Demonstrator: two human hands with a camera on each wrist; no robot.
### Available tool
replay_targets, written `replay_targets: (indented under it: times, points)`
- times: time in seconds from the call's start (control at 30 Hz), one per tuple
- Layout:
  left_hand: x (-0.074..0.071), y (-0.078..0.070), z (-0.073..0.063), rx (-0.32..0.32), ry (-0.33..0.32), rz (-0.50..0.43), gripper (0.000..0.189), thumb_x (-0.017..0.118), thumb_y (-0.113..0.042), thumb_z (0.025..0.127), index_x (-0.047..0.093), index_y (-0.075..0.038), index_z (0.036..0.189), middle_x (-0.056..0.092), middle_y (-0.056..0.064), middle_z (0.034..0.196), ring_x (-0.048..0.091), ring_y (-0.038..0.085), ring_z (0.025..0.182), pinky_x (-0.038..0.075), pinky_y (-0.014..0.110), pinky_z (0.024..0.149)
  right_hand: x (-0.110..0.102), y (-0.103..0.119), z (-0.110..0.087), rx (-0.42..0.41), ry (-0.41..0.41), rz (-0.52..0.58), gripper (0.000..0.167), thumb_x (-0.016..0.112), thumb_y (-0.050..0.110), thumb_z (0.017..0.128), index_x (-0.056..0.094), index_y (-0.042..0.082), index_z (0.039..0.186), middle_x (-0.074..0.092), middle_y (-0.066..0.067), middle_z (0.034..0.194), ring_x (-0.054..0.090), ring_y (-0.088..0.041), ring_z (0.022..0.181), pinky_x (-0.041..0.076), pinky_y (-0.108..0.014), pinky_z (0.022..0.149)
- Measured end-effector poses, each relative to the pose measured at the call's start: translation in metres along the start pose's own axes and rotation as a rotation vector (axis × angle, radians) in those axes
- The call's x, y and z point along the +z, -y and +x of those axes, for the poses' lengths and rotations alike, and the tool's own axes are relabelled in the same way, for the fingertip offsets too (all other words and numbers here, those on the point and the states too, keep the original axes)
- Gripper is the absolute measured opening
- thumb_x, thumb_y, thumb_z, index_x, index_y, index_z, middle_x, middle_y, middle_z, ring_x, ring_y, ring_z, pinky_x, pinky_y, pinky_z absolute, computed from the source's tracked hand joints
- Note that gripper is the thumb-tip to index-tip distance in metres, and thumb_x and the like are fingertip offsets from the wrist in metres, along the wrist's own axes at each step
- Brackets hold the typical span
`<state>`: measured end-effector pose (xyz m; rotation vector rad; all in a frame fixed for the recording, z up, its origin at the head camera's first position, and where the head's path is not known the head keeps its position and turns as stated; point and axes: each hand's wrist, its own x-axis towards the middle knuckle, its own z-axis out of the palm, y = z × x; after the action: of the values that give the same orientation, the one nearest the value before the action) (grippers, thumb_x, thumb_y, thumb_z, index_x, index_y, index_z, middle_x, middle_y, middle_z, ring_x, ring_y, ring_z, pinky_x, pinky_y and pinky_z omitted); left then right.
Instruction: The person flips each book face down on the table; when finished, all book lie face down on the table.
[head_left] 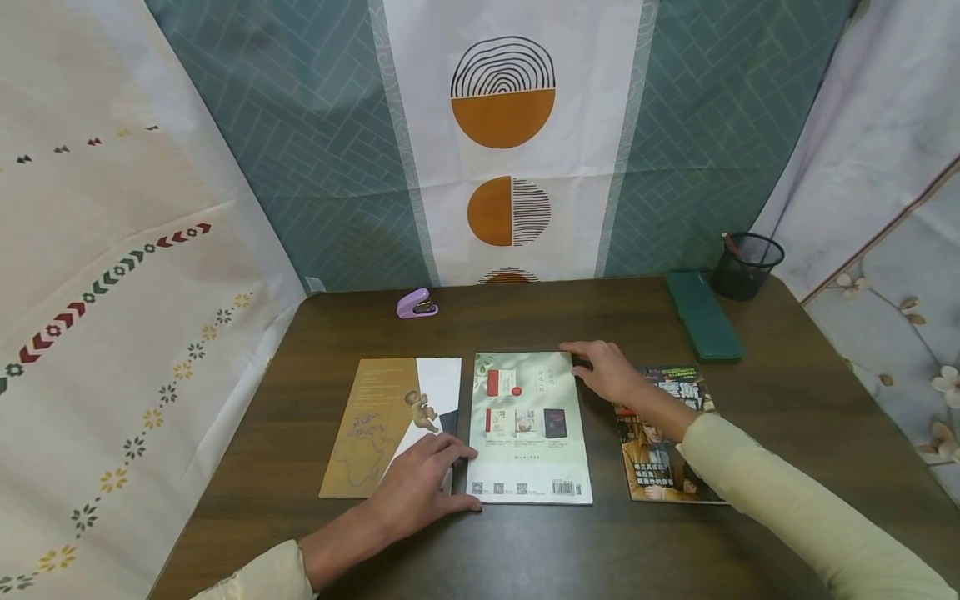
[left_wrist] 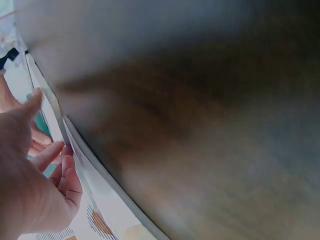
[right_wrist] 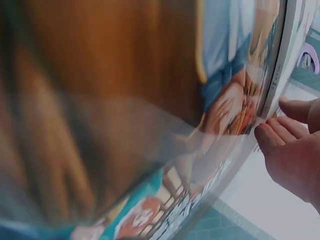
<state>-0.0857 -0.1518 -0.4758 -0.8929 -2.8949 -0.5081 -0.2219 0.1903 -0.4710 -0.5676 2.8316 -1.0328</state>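
A pale green magazine (head_left: 528, 433) lies flat in the middle of the dark wooden table. At its lower left corner, my left hand (head_left: 420, 487) touches the edge with relaxed fingers, its back partly over a brown and white magazine (head_left: 371, 425). My right hand (head_left: 607, 371) rests by the upper right corner of the pale green one, index finger along the top and thumb at the side. Under my right forearm lies a dark magazine with people on its cover (head_left: 652, 458), partly hidden. In the right wrist view, the fingers (right_wrist: 285, 131) are loosely extended.
A lilac stapler (head_left: 416, 304) stands near the back edge. At the back right are a green case (head_left: 705, 317) and a black mesh pen cup (head_left: 742, 271) with a pen in it. Patterned curtains (head_left: 322, 150) hang behind and on both sides of the table.
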Motion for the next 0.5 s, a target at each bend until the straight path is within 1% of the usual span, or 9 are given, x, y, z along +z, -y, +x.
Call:
replay_targets:
  times: [0.1,0.17,0.23,0.37,0.5]
  points:
    - [-0.001,0.001,0.003,-0.003,-0.027,-0.005,0.055,0.088,-0.059,0.081,0.077,-0.021,0.119,0.067,-0.007,0.111,0.057,0.01,0.095,0.051,0.027,0.076,-0.007,-0.003,-0.004,-0.015,0.002,0.025,0.051,0.067,-0.002,0.102,0.053,-0.005,0.152,0.053,-0.029,0.153,0.053,-0.051,0.137,0.049,-0.061,0.106]
    - [-0.004,0.001,0.008,-0.01,-0.045,-0.025,0.048,0.085,-0.056,0.087,0.077,-0.02,0.118,0.068,-0.006,0.112,0.058,0.011,0.096,0.052,0.029,0.077,-0.013,-0.006,-0.008,-0.029,-0.005,0.038,0.053,0.068,0.001,0.102,0.052,-0.004,0.153,0.052,-0.028,0.154,0.051,-0.051,0.139,0.046,-0.063,0.108]
    - [-0.007,0.0,0.015,-0.025,-0.059,-0.06,0.041,0.083,-0.05,0.092,0.077,-0.019,0.118,0.069,-0.005,0.114,0.06,0.013,0.099,0.054,0.032,0.08,-0.02,-0.009,-0.012,-0.031,-0.006,0.06,0.055,0.07,0.005,0.103,0.051,-0.003,0.154,0.052,-0.027,0.155,0.048,-0.051,0.141,0.043,-0.065,0.111]
    - [-0.014,-0.006,0.032,-0.072,-0.061,-0.207,0.033,0.079,-0.035,0.098,0.076,-0.015,0.124,0.071,0.0,0.121,0.065,0.021,0.109,0.056,0.042,0.089,-0.036,-0.019,-0.025,-0.017,-0.01,0.106,0.057,0.071,0.01,0.103,0.05,-0.002,0.155,0.051,-0.026,0.156,0.045,-0.051,0.144,0.039,-0.067,0.113]
    - [-0.014,-0.016,0.052,-0.126,-0.02,-0.397,0.043,0.079,-0.032,0.099,0.071,-0.012,0.135,0.069,0.004,0.131,0.066,0.026,0.115,0.056,0.045,0.092,-0.054,-0.031,-0.043,0.014,-0.005,0.138,0.058,0.07,0.015,0.105,0.048,-0.003,0.155,0.049,-0.027,0.158,0.04,-0.052,0.147,0.035,-0.07,0.114]
